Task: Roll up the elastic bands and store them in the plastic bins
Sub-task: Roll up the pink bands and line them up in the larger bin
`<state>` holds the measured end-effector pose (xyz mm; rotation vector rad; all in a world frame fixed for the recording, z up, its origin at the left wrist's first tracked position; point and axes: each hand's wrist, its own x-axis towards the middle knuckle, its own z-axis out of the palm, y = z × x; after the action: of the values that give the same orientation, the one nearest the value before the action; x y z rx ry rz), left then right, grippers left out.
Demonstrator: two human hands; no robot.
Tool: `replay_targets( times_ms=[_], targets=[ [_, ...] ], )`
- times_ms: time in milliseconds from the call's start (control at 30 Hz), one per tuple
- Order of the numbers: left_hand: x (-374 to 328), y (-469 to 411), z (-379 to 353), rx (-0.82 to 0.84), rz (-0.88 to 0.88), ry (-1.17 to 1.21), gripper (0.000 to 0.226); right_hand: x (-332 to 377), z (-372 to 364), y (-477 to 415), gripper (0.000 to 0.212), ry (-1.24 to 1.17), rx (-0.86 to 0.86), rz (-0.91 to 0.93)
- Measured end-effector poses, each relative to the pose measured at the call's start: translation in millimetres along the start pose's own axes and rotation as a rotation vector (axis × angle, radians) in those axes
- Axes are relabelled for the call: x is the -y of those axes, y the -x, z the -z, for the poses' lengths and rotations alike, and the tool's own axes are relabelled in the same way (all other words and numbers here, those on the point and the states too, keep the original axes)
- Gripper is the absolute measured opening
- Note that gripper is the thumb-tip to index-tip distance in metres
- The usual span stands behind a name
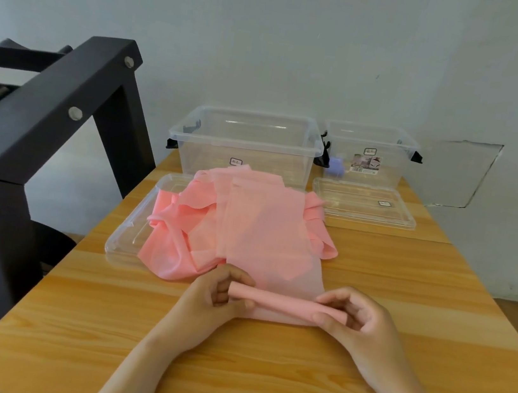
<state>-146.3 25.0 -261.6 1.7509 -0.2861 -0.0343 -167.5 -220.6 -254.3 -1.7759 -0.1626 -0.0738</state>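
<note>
My left hand (221,286) and right hand (354,316) each pinch 1 end of a slim pink roll (283,301).
It is the near end of an elastic band (266,230) lying flat on the table (258,379), mostly unrolled. Behind, the pink pile (181,218) waits and the large bin (245,144) looks empty: barely begun, I judge.

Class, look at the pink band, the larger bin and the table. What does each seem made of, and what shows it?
Pink band: thin, matte, probably latex or rubber; it drapes, creases and rolls tightly. Larger bin: clear glossy plastic; see-through, rim glints. Table: wood or wood-look laminate; grain lines, slight sheen.
</note>
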Motion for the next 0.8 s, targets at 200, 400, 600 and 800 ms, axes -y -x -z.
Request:
replay_targets(
  times_ms=[200, 400, 600, 800],
  targets=[
    [-1.0, 0.6, 0.5, 0.005, 0.015, -0.014, 0.021, -0.1, -1.3, 0.1, 0.033, 0.016, -0.048, 0.031],
    [-2.0, 1.7, 3.2, -0.052, -0.005, 0.033, 0.018, 2.2, -3.7, -0.1, 0.020, 0.056, 0.062, -0.004],
    [-0.7, 1.3, 1.7, -0.080, -0.036, 0.048, 0.020, 4.7, -4.8, 0.3, 0.011, 0.035, 0.024, 0.002],
    [-4.4, 1.6, -3.5, -0.082, -0.071, -0.057, 0.011, 5.7, -4.7, 1.4, 0.017, -0.051, -0.050, 0.052]
  ],
)
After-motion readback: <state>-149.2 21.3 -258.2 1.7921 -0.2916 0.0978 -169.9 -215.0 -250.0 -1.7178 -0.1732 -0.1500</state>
